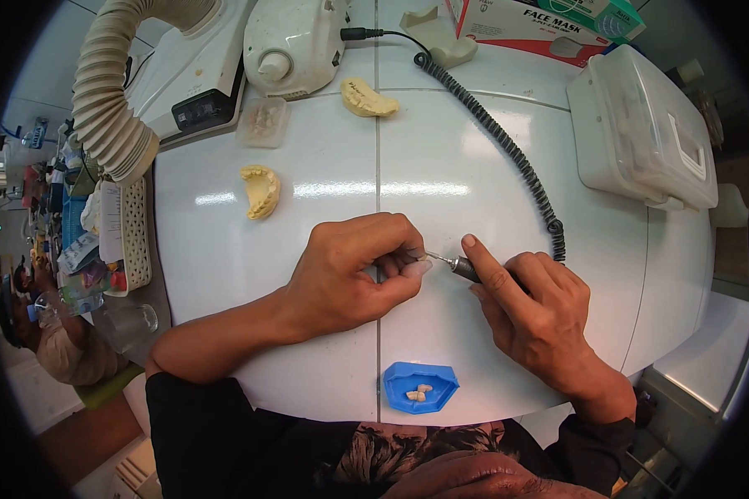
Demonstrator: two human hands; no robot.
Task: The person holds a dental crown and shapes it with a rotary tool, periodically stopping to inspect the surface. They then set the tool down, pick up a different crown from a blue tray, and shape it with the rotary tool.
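My left hand point(354, 270) is closed in a pinch, with a tiny pale piece, like a dental crown point(425, 259), at the thumb and fingertips; the fingers hide most of it. My right hand point(541, 312) wraps round a dark rotary handpiece point(464, 268), its index finger stretched along the top. The handpiece's thin metal bur points left and meets the fingertips of my left hand. Below the hands, close to the front edge, stands a blue tray point(394, 397) with several tooth-coloured crowns point(419, 392) in it.
Beyond my left hand lie two yellow dental casts point(260, 193) and a small clear box point(263, 122). A white control unit point(295, 50) feeds a coiled black cord point(508, 141) curving down the right. A lidded plastic case point(641, 133) stands right; a ribbed hose point(108, 91) hangs left.
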